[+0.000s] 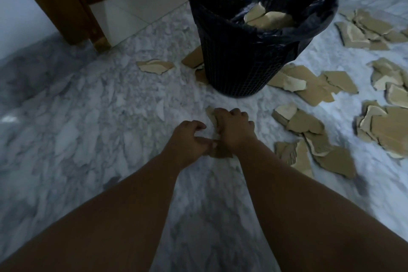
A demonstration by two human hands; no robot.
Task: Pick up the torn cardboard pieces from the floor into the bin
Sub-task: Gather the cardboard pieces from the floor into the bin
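Forearms [132, 194] enter from bottom edge. At frame centre, right hand [234, 128] curls fingers round cardboard piece [220, 153]; left hand [189, 139] pinches its lower edge. Best: firm grip, lift clear, release over bin [238, 62], upper centre. Scattered pieces [309, 126] remain at right.

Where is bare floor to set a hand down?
Mostly bare: the marble floor left of the left hand, bordered by the wooden leg and the bin. Crowded: right of the bin and the right hand, with torn cardboard pieces.
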